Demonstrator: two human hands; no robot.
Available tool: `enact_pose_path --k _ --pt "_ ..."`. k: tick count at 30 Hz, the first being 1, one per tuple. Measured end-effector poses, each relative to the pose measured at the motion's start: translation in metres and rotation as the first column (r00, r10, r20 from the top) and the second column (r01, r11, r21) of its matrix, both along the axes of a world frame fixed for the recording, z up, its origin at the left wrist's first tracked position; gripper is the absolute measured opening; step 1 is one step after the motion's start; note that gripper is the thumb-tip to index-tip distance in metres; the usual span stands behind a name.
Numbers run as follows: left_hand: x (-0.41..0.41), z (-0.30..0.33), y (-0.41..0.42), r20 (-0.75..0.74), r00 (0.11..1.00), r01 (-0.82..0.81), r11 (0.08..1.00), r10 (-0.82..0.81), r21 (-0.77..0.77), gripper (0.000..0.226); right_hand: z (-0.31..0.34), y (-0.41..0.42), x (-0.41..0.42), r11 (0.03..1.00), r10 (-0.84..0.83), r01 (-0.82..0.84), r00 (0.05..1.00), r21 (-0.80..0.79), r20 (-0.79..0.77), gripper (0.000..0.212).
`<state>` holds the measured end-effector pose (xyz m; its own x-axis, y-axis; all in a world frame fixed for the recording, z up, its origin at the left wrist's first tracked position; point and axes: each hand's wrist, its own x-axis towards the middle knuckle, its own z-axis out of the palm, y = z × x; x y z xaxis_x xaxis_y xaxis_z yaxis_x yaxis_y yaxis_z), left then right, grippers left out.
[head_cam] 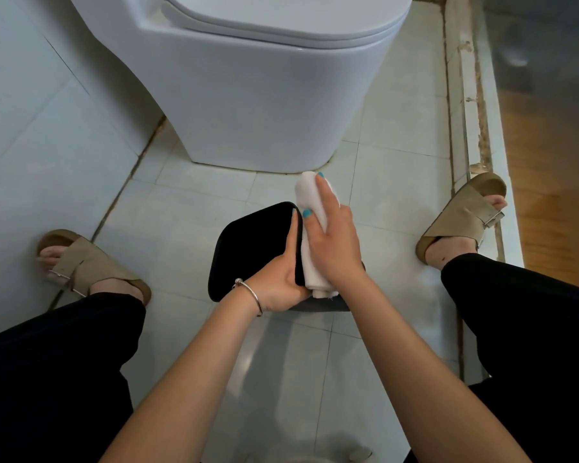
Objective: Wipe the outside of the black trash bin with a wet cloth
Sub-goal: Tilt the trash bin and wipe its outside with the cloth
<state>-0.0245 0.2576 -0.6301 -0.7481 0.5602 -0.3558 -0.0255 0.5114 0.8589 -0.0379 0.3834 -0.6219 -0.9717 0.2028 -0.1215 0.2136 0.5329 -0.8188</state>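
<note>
A small black trash bin (251, 248) stands on the tiled floor between my feet, in front of the toilet. My left hand (279, 279) grips its right rim, thumb along the edge and fingers curled around the near corner. A folded white cloth (310, 208) lies against the bin's right outer side. My right hand (335, 238) presses on the cloth and holds it, with the index finger stretched along it and the thumb hooked over its left edge. The bin's right wall is hidden behind the cloth and both hands.
A white toilet (264, 95) stands just beyond the bin. A tiled wall (30, 128) runs along the left. A raised door sill (475, 128) runs along the right, with a wooden floor (555, 195) past it. My sandalled feet (91, 265) (462, 218) flank the bin.
</note>
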Motion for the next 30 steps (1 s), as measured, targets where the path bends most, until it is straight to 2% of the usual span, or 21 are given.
enact_pose_path --k 3,6,13,18,24,30 --pt "-0.003 -0.001 -0.004 -0.001 1.0 -0.02 1.0 0.02 -0.021 0.123 -0.009 0.006 -0.002 0.999 -0.028 0.028 1.0 0.043 0.003 0.056" --pt "0.0 0.0 -0.012 -0.002 0.999 -0.043 0.997 0.043 -0.058 0.121 -0.032 0.021 -0.001 0.993 -0.076 0.065 0.991 0.1 0.113 0.054" --pt "0.001 -0.005 -0.012 0.076 0.994 -0.078 0.997 0.076 0.023 0.119 -0.064 0.049 -0.003 0.978 -0.179 0.143 0.949 0.151 0.258 0.052" --pt "0.002 -0.006 -0.019 0.047 0.996 -0.08 0.997 0.08 -0.004 0.121 -0.071 0.057 0.002 0.974 -0.208 0.167 0.923 0.151 0.323 0.052" --pt "-0.003 -0.007 -0.033 0.004 0.996 -0.087 0.994 0.087 -0.071 0.125 -0.045 0.024 -0.002 0.997 -0.057 0.045 0.979 0.066 0.196 0.056" --pt "0.006 -0.006 -0.024 0.003 0.999 -0.038 0.999 0.038 -0.018 0.124 -0.002 -0.011 -0.018 0.983 0.174 -0.174 0.985 -0.056 -0.012 0.058"
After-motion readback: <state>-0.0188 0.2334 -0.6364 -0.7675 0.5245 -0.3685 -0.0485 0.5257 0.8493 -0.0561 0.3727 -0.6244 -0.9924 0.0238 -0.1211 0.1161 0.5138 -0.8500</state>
